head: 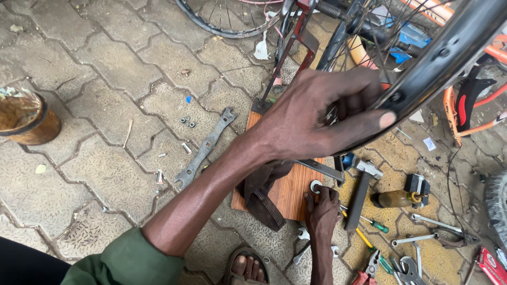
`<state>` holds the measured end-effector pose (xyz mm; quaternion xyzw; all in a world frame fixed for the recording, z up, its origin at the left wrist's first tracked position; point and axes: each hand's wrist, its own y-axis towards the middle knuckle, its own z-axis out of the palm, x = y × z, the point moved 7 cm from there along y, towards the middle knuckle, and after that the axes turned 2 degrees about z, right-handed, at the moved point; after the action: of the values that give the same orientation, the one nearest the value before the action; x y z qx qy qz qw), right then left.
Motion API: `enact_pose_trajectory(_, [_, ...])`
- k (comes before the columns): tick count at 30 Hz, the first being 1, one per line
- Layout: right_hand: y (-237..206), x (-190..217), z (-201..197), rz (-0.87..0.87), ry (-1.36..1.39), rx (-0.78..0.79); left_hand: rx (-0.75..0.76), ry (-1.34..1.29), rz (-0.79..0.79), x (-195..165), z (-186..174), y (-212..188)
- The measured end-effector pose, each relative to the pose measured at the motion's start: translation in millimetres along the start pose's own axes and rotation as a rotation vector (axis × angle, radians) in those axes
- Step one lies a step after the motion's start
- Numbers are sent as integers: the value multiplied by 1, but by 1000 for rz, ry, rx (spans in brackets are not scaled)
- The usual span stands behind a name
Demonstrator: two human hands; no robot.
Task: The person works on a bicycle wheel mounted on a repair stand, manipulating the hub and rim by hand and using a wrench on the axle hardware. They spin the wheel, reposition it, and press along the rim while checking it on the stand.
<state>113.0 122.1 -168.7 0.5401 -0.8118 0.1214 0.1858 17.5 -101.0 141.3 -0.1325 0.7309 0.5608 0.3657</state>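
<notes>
My left hand [317, 113] reaches out from a green sleeve and grips a black bicycle wheel rim [449, 47], thumb pressed on the rim's edge and fingers in among the spokes. Lower down, my right hand [322, 208] pinches a small metal washer [316, 186] at its fingertips, over a wooden board [293, 198] on the paving. A dark strap or cloth [264, 198] lies across the board under my left forearm. Part of the wheel's hub is hidden behind my left hand.
A flat multi-wrench [206, 148] and small nuts [187, 122] lie on the pavers to the left. A hammer [362, 190], brown bottle [393, 199], screwdrivers [372, 225], pliers [372, 263] and spanners [430, 229] lie at the right. A rusty tin [24, 119] stands far left. A sandalled foot [248, 266] is below.
</notes>
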Motion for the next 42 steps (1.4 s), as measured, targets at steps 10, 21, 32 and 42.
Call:
enact_pose_trajectory(10, [5, -10, 1, 51, -46, -14, -68, 193, 21, 1, 4, 33])
enact_pose_trajectory(21, [-4, -15, -6, 8, 14, -31, 359, 237, 32, 14, -1, -27])
enact_pose_trajectory(32, [-1, -16, 1, 18, -41, -35, 283, 353, -81, 13, -2, -5])
enact_pose_trajectory(42, [15, -62, 7, 327, 837, -5, -152, 118, 101, -24, -4, 37])
